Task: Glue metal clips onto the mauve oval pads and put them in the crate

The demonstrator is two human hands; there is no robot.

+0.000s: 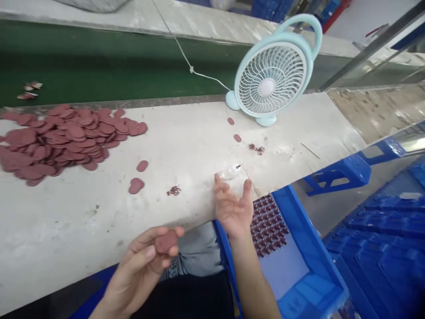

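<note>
My left hand (144,261) pinches a flat reddish-brown oval piece (166,242) between thumb and fingers, just off the table's front edge. To its right, my right hand (234,208) is palm up with its fingers apart and nothing in it, beside a small clear object with a dark tip (230,171) on the white table (186,146). A large pile of similar oval pieces (73,137) lies at the left. Two small groups of loose pieces (142,166) sit between the pile and my hands. Dark red scraps (174,190) lie nearby.
A light blue fan (272,79) stands at the back right, its white cord (191,69) crossing a green belt (116,66). Below the right edge, a blue crate (314,252) holds rows of small dark red parts (268,226). Blue stools (348,175) and stacked crates (388,248) are farther right.
</note>
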